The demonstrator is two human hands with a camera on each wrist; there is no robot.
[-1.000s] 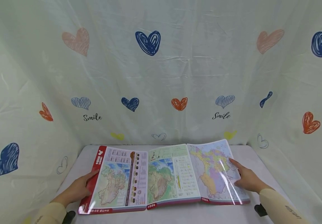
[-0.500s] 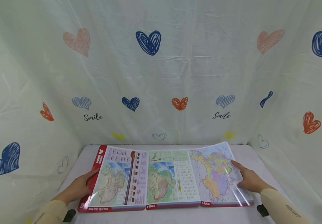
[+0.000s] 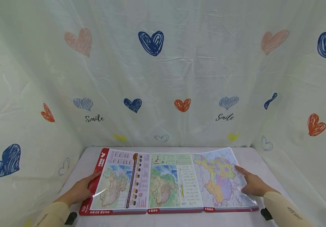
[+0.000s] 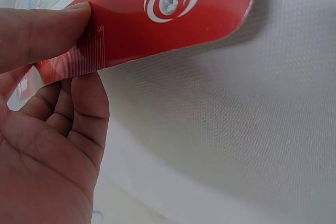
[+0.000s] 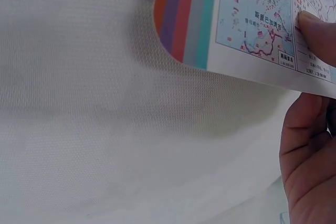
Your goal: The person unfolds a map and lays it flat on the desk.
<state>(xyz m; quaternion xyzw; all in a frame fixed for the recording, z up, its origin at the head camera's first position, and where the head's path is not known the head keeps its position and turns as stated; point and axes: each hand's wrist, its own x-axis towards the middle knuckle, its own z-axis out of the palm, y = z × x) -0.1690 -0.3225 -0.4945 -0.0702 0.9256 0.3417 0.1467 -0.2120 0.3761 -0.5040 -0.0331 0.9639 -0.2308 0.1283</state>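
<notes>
A glossy folding map point(image 3: 168, 189) lies spread across the table, three printed panels showing between its creases. Its left border is red; the right panel carries a pastel-coloured map. My left hand point(image 3: 79, 189) pinches the red border: the left wrist view shows the thumb point(image 4: 47, 32) on top and curled fingers point(image 4: 86, 108) beneath the edge. At the opposite end, my right hand point(image 3: 255, 184) pinches the right edge. In the right wrist view the thumb point(image 5: 317, 35) presses the printed face while fingers point(image 5: 302, 135) lie underneath. Rounded corners stand slightly off the cloth in both wrist views.
A white cloth covers the table point(image 3: 180, 219). Pale curtains point(image 3: 163, 78) with printed hearts and "Smile" lettering close off the back and both sides. The map takes up much of the table's width.
The right panel has come down flatter and its edge has shifted a little right, with my right hand following. The panels lie straighter; my left hand has barely moved.
</notes>
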